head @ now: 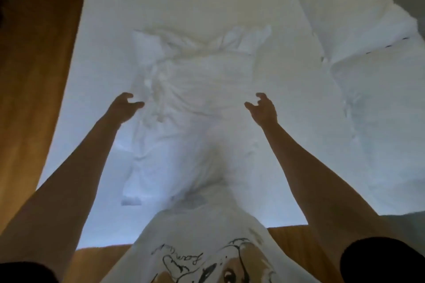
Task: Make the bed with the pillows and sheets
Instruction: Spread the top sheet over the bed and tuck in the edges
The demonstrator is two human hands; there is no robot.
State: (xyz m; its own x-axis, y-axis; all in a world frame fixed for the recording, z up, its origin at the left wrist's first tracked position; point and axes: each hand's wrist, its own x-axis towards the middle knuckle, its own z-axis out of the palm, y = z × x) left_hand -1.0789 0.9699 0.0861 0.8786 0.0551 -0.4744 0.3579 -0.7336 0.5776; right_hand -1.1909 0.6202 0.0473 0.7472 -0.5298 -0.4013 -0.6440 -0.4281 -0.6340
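A white mattress (96, 89) fills the middle of the head view. A crumpled white sheet (193, 89) lies bunched in its centre and runs down toward my body. Two white pillows, one at the back (345, 14) and one nearer (386, 103), lie along the mattress's right side. My left hand (125, 105) hovers at the sheet's left edge, fingers curled apart, holding nothing. My right hand (264, 108) hovers at the sheet's right edge, also with fingers spread and empty. Whether either hand touches the fabric I cannot tell.
Wooden floor (34, 76) runs along the left of the bed and shows at the near edge by my white printed shirt (207, 248). Dark furniture stands beyond the far edge at the top.
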